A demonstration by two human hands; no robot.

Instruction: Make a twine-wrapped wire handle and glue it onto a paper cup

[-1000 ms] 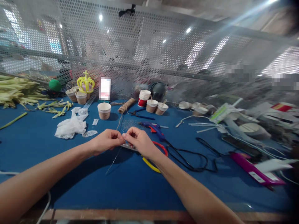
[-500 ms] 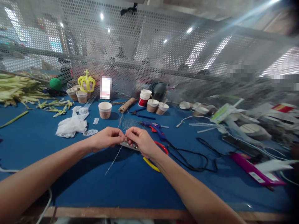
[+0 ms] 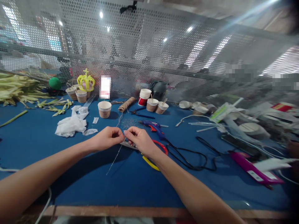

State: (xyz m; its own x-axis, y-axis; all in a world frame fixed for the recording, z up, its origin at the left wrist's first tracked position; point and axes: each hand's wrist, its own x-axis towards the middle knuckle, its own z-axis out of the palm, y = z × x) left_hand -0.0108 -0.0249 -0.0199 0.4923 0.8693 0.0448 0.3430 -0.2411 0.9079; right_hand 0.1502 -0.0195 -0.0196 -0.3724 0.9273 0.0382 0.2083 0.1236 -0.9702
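My left hand (image 3: 111,137) and my right hand (image 3: 137,139) meet above the blue table, fingertips pinched together on a thin twine (image 3: 114,160). One end of the twine slants down and left from the fingers. Behind the hands, a strand runs back to a brown twine roll (image 3: 126,104); whether it joins the held piece is hidden. Scissors (image 3: 151,164) with red and yellow handles lie partly under my right hand. Just beyond that hand is a blue glue gun (image 3: 154,127) with a black cord.
A paper cup (image 3: 104,109) and white crumpled cloth (image 3: 71,124) lie left of centre. Pliers (image 3: 142,114) and more cups stand farther back. At right are a purple power strip (image 3: 254,169) and cluttered plastic. Husk-like stalks (image 3: 18,88) fill the far left, below a perforated metal screen (image 3: 140,46).
Both hands stay nearly in place, with small finger shifts at the pinch. The hanging twine end has swung slightly right.
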